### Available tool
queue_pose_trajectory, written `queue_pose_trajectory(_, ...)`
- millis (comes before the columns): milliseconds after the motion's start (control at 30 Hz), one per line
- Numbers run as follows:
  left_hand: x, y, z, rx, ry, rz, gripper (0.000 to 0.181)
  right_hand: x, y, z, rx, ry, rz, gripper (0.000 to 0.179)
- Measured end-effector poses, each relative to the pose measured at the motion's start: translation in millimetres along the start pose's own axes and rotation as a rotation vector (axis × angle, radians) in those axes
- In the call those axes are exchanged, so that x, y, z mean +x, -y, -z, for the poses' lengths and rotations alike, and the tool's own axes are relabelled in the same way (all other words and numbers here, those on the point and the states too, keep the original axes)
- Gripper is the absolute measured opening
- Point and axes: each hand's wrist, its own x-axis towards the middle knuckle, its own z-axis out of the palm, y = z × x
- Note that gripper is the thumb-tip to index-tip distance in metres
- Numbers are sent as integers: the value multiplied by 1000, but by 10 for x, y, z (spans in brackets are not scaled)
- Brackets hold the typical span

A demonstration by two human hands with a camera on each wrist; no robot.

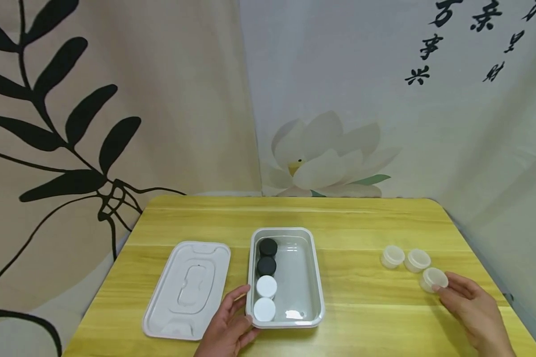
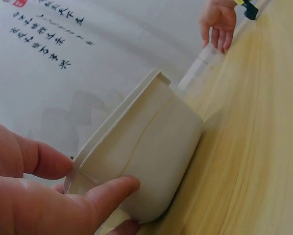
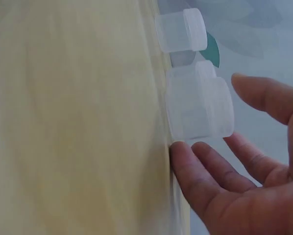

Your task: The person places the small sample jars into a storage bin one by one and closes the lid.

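Observation:
A pale rectangular container (image 1: 297, 277) stands in the middle of the table. My left hand (image 1: 230, 322) holds its near-left corner; in the left wrist view, fingers (image 2: 51, 159) touch its rim and side. Inside, along its left wall, two black round-lidded jars (image 1: 267, 266) and two white-lidded ones (image 1: 265, 309) form a row. Over to the right stand three small translucent lidded jars (image 1: 392, 256). My right hand (image 1: 471, 302) is around the nearest jar (image 1: 433, 280), thumb and fingers spread on either side. In the right wrist view, a gap shows between thumb and jar (image 3: 200, 107).
A white rectangular lid (image 1: 192, 287) lies flat left of the container. The wooden table (image 1: 353, 223) ends at a back edge against printed curtains (image 1: 196, 99), with a flower and dark writing on the right one.

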Motion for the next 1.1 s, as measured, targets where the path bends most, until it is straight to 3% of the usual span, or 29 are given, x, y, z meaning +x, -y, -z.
queue_pose_trajectory(167,-3,-30,4,20,-1,2,70,21,49,-70,-75,-5,1,73)
queue_pose_trajectory(267,-10,-35,1,28,-2,2,70,23,63,-85,-81,-17,1,78)
queue_pose_trajectory(400,-13,-45,-7,36,-5,6,70,-29,70,-48,-49,-65,10,65)
queue_pose_trajectory(533,-8,-71,-12,37,7,4,70,-129,167,-23,45,-201,-7,52)
queue_pose_trajectory(667,-13,-84,-16,28,13,-7,69,-273,345,-119,158,-292,55,48)
queue_pose_trajectory(733,-14,-85,-19,27,6,-7,68,-341,430,-218,182,-270,126,46)
queue_pose_trajectory(867,-15,-89,-26,37,-3,-3,70,-406,593,-503,176,-137,224,45)
queue_pose_trajectory(967,-16,-85,-29,44,-10,1,70,-418,715,-763,112,-34,280,47)
queue_pose_trajectory(1100,-18,-72,-33,46,-20,2,70,-429,862,-1130,-57,41,393,53)
